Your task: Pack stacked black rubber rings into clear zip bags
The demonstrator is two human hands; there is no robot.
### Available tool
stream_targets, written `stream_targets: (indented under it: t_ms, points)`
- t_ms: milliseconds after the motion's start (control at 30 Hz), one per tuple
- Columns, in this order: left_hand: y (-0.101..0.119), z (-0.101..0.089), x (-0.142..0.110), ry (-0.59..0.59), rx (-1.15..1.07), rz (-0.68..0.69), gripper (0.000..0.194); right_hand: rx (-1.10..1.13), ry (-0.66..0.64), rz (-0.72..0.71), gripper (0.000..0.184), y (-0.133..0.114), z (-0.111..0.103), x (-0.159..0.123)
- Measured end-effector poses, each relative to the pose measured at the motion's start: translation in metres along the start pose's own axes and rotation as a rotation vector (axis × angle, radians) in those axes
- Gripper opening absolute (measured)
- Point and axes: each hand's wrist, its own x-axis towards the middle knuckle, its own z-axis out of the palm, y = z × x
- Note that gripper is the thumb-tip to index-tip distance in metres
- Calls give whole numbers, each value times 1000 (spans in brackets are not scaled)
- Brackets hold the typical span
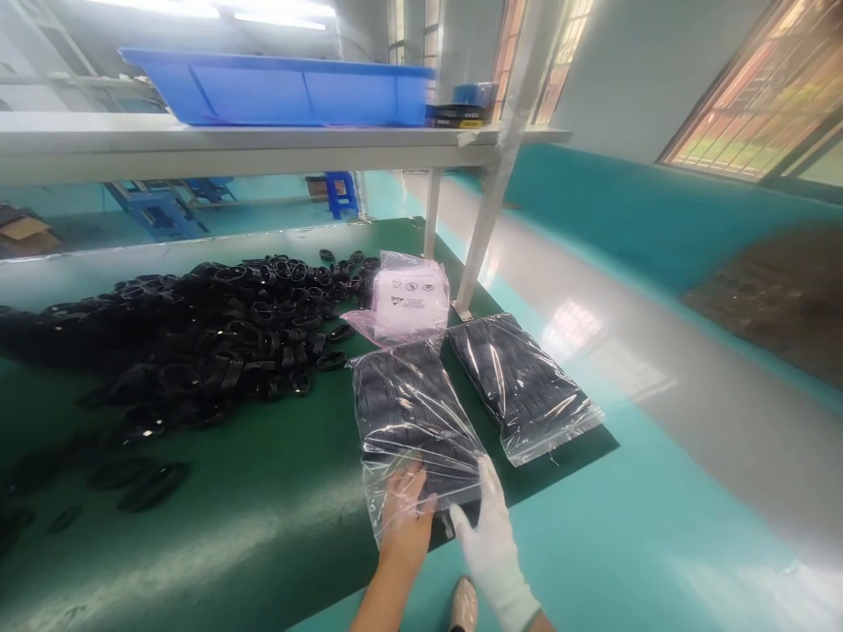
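Note:
A clear zip bag [412, 399] packed with bundled black cables lies near the table's front corner. My bare left hand [407, 509] is at the open mouth of this bag, its fingers spread and seemingly beneath the clear film. At the bag's lower right corner, my right hand [488, 535], in a white glove, touches the edge with thumb and fingers apart. Another filled clear bag [523, 386] of black cables rests to the right. Behind the first one sits a pinkish plastic bag [412, 298] with a white printed label.
A large heap of coiled black cables [224, 333] covers the left and back of the green table [263, 491]. Above it runs a shelf [263, 154] bearing a blue bin [296, 92]. A metal post [491, 167] stands behind the bags. The table edge is close by.

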Motion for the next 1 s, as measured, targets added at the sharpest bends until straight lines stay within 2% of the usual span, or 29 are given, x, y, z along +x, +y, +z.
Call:
stream_targets:
  t_ms: [100,167,267,333,433,533,633,700,767,867,1000]
  points:
    - [4,0,1,-15,24,-14,41,-21,-44,-31,72,6,-6,-3]
    - [9,0,2,-33,38,-77,42,16,-60,-54,74,10,-8,-4]
    - [15,2,2,-42,83,-139,43,139,-1,-125,69,21,-8,-7]
    - [18,5,2,-27,125,-93,43,151,22,-148,67,28,-9,-9]
    - [20,10,3,-7,208,9,44,142,-40,-157,68,34,-13,-9]
    - [23,13,4,13,273,50,44,292,-65,-171,68,36,-15,-6]
    - [29,15,5,-7,320,71,43,441,10,-131,56,40,-12,-3]
    - [32,15,5,-41,349,80,42,467,47,-66,44,42,-10,-2]
    - [33,14,5,-44,354,48,44,451,44,-40,39,44,-8,-2]
    - [27,11,3,-48,324,-11,45,392,7,-86,46,44,-8,-5]
    - [24,10,4,-91,334,57,44,359,-41,-83,56,45,-10,-10]
